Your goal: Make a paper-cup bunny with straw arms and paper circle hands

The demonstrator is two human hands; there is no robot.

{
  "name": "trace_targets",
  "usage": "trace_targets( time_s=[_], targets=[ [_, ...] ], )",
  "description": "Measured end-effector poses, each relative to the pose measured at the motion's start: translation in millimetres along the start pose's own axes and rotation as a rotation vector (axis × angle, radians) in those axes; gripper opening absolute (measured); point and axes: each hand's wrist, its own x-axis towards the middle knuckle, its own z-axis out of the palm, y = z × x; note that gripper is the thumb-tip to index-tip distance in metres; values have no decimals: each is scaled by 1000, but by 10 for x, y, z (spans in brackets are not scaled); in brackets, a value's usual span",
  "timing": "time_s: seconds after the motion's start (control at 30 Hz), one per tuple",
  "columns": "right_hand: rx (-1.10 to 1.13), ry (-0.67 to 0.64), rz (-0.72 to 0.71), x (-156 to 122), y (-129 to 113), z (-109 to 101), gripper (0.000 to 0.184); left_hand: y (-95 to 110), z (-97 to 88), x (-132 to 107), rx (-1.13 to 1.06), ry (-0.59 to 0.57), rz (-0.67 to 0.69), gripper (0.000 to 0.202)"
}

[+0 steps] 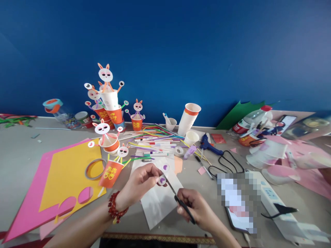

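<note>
My left hand [141, 182], with a red bead bracelet at the wrist, pinches a small white paper piece [162, 180] with a purple heart on it. A second purple heart [165, 167] on white paper shows just above. In my right hand [192, 206] is a pair of scissors [186, 209] with black handles, its blades pointing up and left against the paper piece. Whether the blades are parted is hard to see. Beneath both hands lies a white paper sheet [157, 210]. Left of my left hand, an orange cup [111, 174] with a rabbit face leans over.
More rabbit cups [113, 115] stand at the back left. Yellow card [67, 172] and a tape roll [95, 168] lie left. Markers [155, 154] and coloured sticks spread behind the sheet. A glue gun [210, 146], a phone [238, 206] and a power strip [274, 203] are on the right.
</note>
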Motion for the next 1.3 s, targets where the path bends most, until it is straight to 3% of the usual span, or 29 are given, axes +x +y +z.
trace_targets(
  time_s=[1.3],
  targets=[
    [-50, -4, 15, 3, -34, -35, 52, 96, -50, 50, 138, 4, -27, 13]
  ],
)
